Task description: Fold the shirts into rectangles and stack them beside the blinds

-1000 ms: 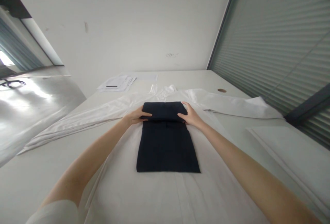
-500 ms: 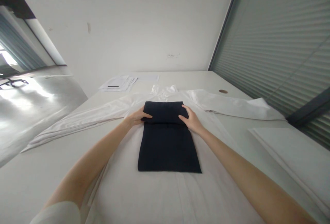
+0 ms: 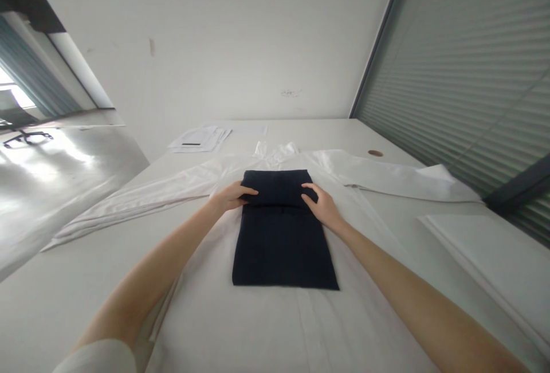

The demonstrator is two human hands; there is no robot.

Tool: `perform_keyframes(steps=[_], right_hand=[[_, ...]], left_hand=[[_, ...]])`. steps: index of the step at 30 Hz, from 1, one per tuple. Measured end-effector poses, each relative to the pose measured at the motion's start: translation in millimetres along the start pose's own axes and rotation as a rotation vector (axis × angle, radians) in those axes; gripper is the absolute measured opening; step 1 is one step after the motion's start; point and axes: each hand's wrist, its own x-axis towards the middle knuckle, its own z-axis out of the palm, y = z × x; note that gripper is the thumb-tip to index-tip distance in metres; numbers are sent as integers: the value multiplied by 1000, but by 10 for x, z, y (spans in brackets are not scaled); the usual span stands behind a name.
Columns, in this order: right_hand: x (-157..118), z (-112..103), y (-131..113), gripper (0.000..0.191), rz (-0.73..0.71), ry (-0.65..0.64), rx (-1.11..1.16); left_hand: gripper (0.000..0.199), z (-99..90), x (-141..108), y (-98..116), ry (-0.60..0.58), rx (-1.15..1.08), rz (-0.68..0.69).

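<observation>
Both arms reach forward — left hand (image 3: 232, 196) and right hand (image 3: 322, 204) apart, fingers (image 3: 310, 185) bent.

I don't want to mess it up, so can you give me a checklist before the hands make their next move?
1. Left hand touching the dark cloth's folded part: ok.
2. Right hand touching it too: ok.
3. Dark cloth lying on the white garment: ok.
4. White garment free of wrinkles: not ok, its sleeves are creased.
5. Underside of the dark cloth smooth: cannot tell, it's hidden.
6. Papers apart from the dark cloth: ok.
</observation>
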Motion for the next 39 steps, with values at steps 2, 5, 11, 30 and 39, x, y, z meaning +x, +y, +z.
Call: perform_keyframes(steps=[2, 5, 11, 30, 39], right_hand=[[-6, 25, 22, 29, -7, -4, -62], [-30, 64, 39, 29, -38, 75, -226], [-49, -115, -131, 28, -271, 72, -431], [-44, -183, -259, 13, -491, -260, -552], [-62, -177, -267, 21, -518, -199, -546]], left_hand=[[42, 10, -14, -15, 48, 55, 19], [54, 12, -50, 3, 158, 144, 100], [53, 43, -290, 168, 129, 1086, 608], [23, 100, -297, 30, -156, 1808, 831], [30, 182, -325, 78, -52, 1655, 743]])
